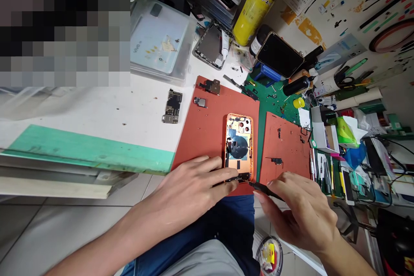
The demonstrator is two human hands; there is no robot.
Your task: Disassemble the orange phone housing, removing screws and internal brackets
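Observation:
An orange phone housing [239,146], opened to show its inside, lies on a red-brown mat [207,125]. My left hand [200,181] rests over the housing's lower left corner, its fingers closed around that edge. My right hand [300,209] pinches a dark slim tool [267,190] between thumb and fingers. The tool's tip meets the lower right end of the housing, beside a black part [242,177] along the bottom edge. A camera module [211,86] and a small metal part [200,102] lie farther up the mat.
A circuit board [172,105] lies on the white tabletop [139,112]. Small black parts sit on a second red-brown mat [287,138] at right. Behind stand a yellow can [252,13], a propped phone [280,55] and a plastic box [158,39]. Tools [326,172] line the right side.

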